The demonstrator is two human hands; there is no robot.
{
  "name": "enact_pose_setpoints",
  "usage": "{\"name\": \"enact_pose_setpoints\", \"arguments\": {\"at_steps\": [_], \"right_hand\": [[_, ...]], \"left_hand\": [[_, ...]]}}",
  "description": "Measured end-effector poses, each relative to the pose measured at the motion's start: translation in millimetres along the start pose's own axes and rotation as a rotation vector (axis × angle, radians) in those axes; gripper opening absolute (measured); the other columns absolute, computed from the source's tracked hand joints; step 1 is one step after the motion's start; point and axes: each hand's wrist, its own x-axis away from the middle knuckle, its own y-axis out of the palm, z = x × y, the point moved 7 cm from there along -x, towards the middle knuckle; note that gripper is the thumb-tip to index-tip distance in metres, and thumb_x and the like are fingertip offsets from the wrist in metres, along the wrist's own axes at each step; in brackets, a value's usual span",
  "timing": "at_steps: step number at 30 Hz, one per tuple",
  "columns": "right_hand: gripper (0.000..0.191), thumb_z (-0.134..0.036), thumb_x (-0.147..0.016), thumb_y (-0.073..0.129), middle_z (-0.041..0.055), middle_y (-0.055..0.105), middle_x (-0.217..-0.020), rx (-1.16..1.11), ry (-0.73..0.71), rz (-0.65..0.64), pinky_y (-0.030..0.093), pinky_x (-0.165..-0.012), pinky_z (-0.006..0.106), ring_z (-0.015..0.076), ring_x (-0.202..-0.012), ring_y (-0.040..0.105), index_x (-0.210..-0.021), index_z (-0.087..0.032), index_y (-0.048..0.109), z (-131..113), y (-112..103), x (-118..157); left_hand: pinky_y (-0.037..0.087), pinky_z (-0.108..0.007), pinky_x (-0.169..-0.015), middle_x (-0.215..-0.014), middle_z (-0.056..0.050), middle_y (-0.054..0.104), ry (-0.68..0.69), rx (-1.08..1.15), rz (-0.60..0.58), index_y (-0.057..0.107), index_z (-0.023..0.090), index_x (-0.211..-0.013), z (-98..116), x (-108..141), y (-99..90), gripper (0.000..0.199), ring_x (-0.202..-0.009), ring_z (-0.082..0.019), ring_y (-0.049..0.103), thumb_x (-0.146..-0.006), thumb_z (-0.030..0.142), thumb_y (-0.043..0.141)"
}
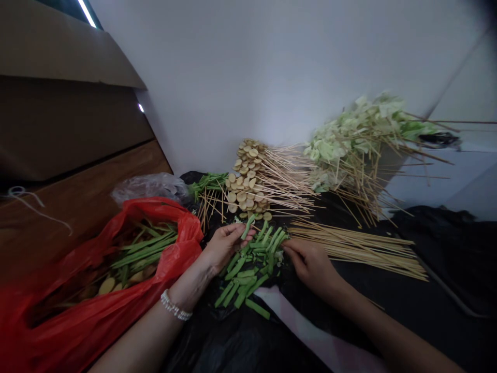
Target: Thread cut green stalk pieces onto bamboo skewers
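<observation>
My left hand [229, 243], with a beaded bracelet at the wrist, pinches a cut green bean piece [248, 226] between thumb and fingers. A short length of thin wooden stick shows just beside that piece. Below and between my hands lies a loose pile of cut green beans [244, 282] on black plastic. At the pile's right edge is my right hand [310, 261], its fingers drawn together; what they hold, if anything, is hidden. Bare bamboo skewers [365, 248] lie in a bundle just beyond my right hand.
A red plastic bag [190, 223] with long beans and potato pieces stands at left. Skewered potato slices [244, 189] are stacked by the wall, with skewered green beans [212, 181] beside them. Skewered cabbage leaves [341, 134] are heaped at back right. Clear plastic [151, 186] lies behind the bag.
</observation>
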Motion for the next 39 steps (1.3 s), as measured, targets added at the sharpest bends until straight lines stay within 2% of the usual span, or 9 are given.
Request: {"name": "enact_pose_setpoints", "arguments": {"at_steps": [19, 25, 28, 32, 39], "right_hand": [[0.025, -0.019, -0.092, 0.041, 0.0038, 0.066, -0.075, 0.008, 0.006, -0.035, 0.042, -0.066, 0.025, 0.0166, -0.070, 0.061, -0.079, -0.019, 0.062, -1.2, 3.8, 1.1], [0.024, -0.017, -0.091, 0.041, 0.0036, 0.066, -0.073, 0.009, 0.006, -0.048, 0.040, -0.064, 0.025, 0.0163, -0.069, 0.060, -0.080, -0.019, 0.062, -2.6, 5.2, 1.7], [0.024, -0.017, -0.091, 0.042, 0.0033, 0.066, -0.071, -0.001, 0.002, -0.040, 0.039, -0.062, 0.024, 0.0155, -0.066, 0.060, -0.078, -0.019, 0.062, -3.4, 6.6, 2.5], [0.024, -0.017, -0.091, 0.042, 0.0033, 0.065, -0.070, -0.001, 0.002, -0.039, 0.039, -0.063, 0.024, 0.0155, -0.066, 0.060, -0.077, -0.019, 0.062, -3.1, 7.9, 2.7], [0.023, -0.016, -0.091, 0.043, 0.0039, 0.066, -0.073, -0.021, -0.002, -0.011, 0.039, -0.064, 0.025, 0.0159, -0.068, 0.060, -0.079, -0.018, 0.062, -3.5, 5.4, 2.8]], "left_hand": [[0.049, -0.017, -0.067, -0.084, -0.007, 0.073, 0.053, 0.002, -0.011, 0.075, 0.012, -0.084, -1.0, -2.6, -0.8, 0.033, -0.068, -0.008, 0.061, -0.062, 0.035, 0.083], [0.048, -0.019, -0.069, -0.083, -0.006, 0.074, 0.141, -0.115, 0.014, 0.076, 0.014, -0.084, 0.9, -5.8, -7.4, 0.029, -0.068, -0.009, 0.061, -0.064, 0.035, 0.081], [0.048, -0.020, -0.069, -0.086, -0.007, 0.075, 0.152, -0.166, -0.007, 0.076, 0.014, -0.082, 1.1, -4.8, -5.0, 0.028, -0.068, -0.009, 0.061, -0.067, 0.037, 0.078], [0.048, -0.019, -0.069, -0.081, -0.007, 0.075, 0.188, -0.196, 0.020, 0.076, 0.013, -0.081, 4.3, -2.7, -2.3, 0.028, -0.066, -0.009, 0.061, -0.064, 0.036, 0.080], [0.047, -0.017, -0.063, -0.078, -0.004, 0.073, 0.061, 0.000, 0.060, 0.074, 0.015, -0.080, -3.7, -4.5, -7.9, 0.031, -0.063, -0.007, 0.062, -0.056, 0.030, 0.086]]}}
